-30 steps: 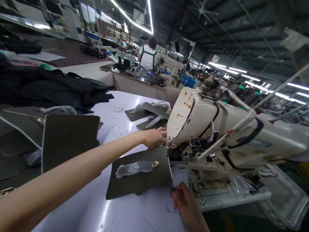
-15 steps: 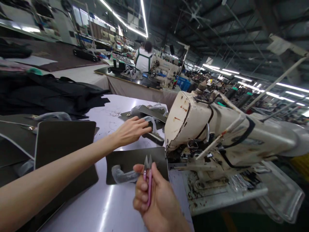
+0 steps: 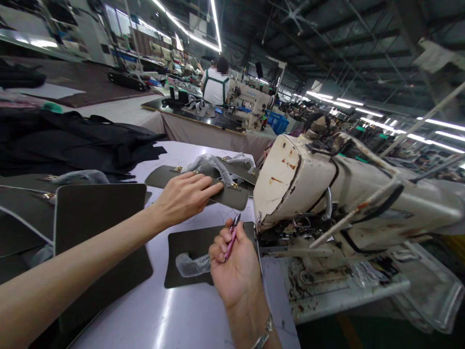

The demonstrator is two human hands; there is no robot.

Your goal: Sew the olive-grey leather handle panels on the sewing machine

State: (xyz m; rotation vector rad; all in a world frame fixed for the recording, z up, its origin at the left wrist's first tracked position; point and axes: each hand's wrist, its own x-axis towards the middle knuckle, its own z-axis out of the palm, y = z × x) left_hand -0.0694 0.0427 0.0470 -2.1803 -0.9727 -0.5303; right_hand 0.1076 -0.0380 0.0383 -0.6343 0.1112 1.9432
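Observation:
My left hand (image 3: 187,196) reaches across, palm down, its fingers over the near edge of a dark olive bag panel (image 3: 238,198); the thumb is hidden. That panel carries a plastic-wrapped handle (image 3: 214,162) with gold-coloured fittings. In my right hand (image 3: 234,264) are pink thread snips (image 3: 231,240), points upward, the fingers closed around them. Below and partly behind that hand lies a second olive panel (image 3: 185,240) on the pale table, its wrapped handle (image 3: 191,265) on top.
A worn cream sewing machine (image 3: 279,179) stands at the right. More olive panels (image 3: 100,218) are piled at the left, with black material (image 3: 72,143) behind them. Beyond the pale table (image 3: 145,310), a person (image 3: 215,87) sits near another sewing machine (image 3: 252,99).
The panel under my left hand has turned, showing its broad face and handle; the hand has shifted left. My right hand has risen and turned, and the snips' blades look closer together.

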